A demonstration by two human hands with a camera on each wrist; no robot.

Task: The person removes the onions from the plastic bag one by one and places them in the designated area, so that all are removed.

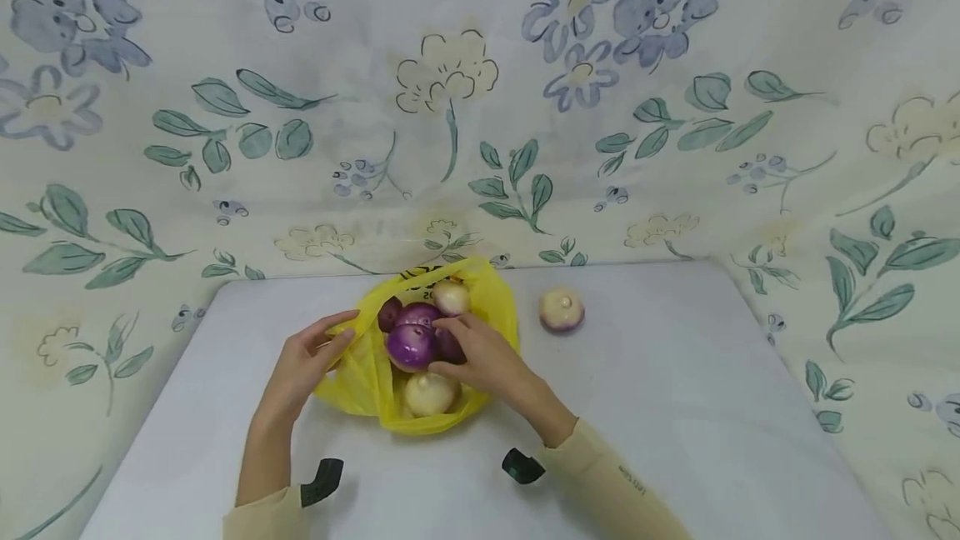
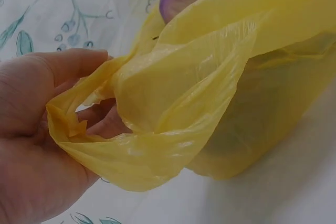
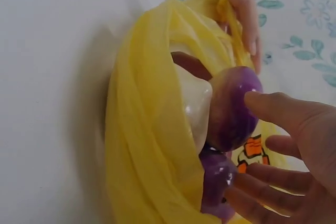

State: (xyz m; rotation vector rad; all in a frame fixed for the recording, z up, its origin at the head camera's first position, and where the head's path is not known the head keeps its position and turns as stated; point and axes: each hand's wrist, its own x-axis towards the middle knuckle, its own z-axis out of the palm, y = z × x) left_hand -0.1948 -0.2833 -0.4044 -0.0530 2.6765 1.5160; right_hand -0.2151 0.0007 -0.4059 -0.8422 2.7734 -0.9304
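Observation:
A yellow plastic bag [image 1: 363, 382] lies with its mouth spread, holding several onions. My left hand [image 1: 302, 361] holds the bag's left edge; the left wrist view shows the handle loop [image 2: 142, 166] between thumb and fingers. My right hand [image 1: 486, 357] reaches over the mouth from the right. Its thumb touches a glossy purple onion [image 3: 239, 108], and its spread fingers are by a lower purple onion [image 3: 216, 174]. White onions lie at the near side [image 1: 431, 394] and far side [image 1: 452, 297] of the bag's mouth. A darker onion [image 1: 389, 314] is partly hidden.
One white onion with a purple base [image 1: 561, 311] sits on the white table [image 1: 637, 407], right of the bag. Behind the table hangs a flowered cloth [image 1: 360, 107]. Black wrist-worn pieces [image 1: 322, 482] show near both sleeves.

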